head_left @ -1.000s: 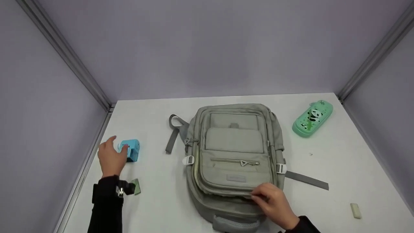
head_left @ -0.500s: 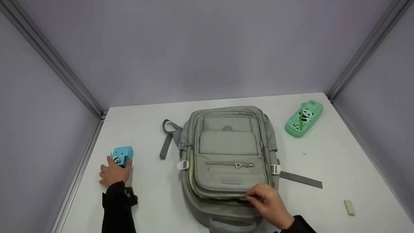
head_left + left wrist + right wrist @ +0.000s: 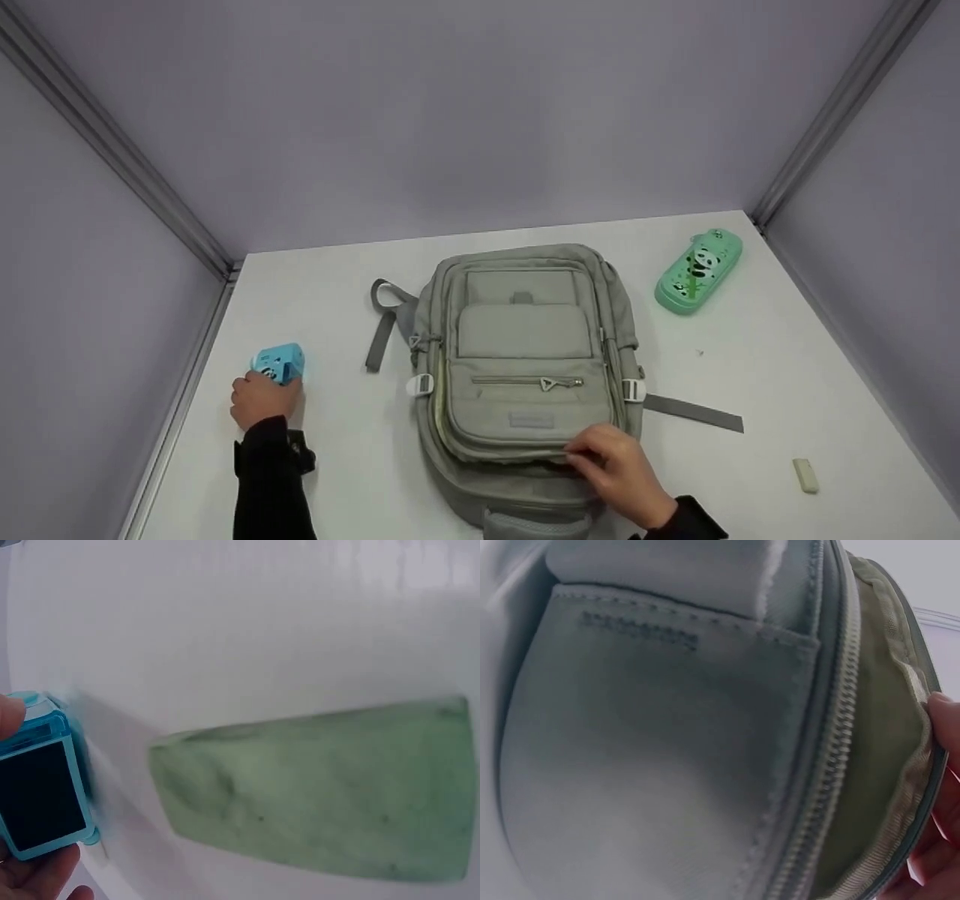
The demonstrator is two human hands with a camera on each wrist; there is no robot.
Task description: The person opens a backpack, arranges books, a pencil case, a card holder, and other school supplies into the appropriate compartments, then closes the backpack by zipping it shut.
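Note:
A grey-green backpack (image 3: 525,330) lies flat on the white table, front side up, with an unzipped compartment along its lower end. My right hand (image 3: 619,474) pinches the upper edge of that opening and lifts it. The right wrist view shows the zipper teeth (image 3: 840,712) and the olive lining (image 3: 881,705) inside. On the left, my left hand (image 3: 262,403) grips a blue pencil sharpener (image 3: 280,361) with a panda print, thumb and fingers on opposite sides. Its dark window (image 3: 41,795) faces the left wrist camera. Close by lies a green eraser (image 3: 322,795), hidden in the head view.
A green panda pencil case (image 3: 699,271) lies at the back right. Toward the front right is a pale green eraser (image 3: 805,475). Loose grey straps (image 3: 694,412) stick out from both sides of the backpack. Panels (image 3: 480,112) enclose the table at the back and sides.
My left hand has gone from hovering beside the pencil sharpener to gripping it from the near side. The right hand keeps its pinch on the backpack's edge. The head view has shifted slightly.

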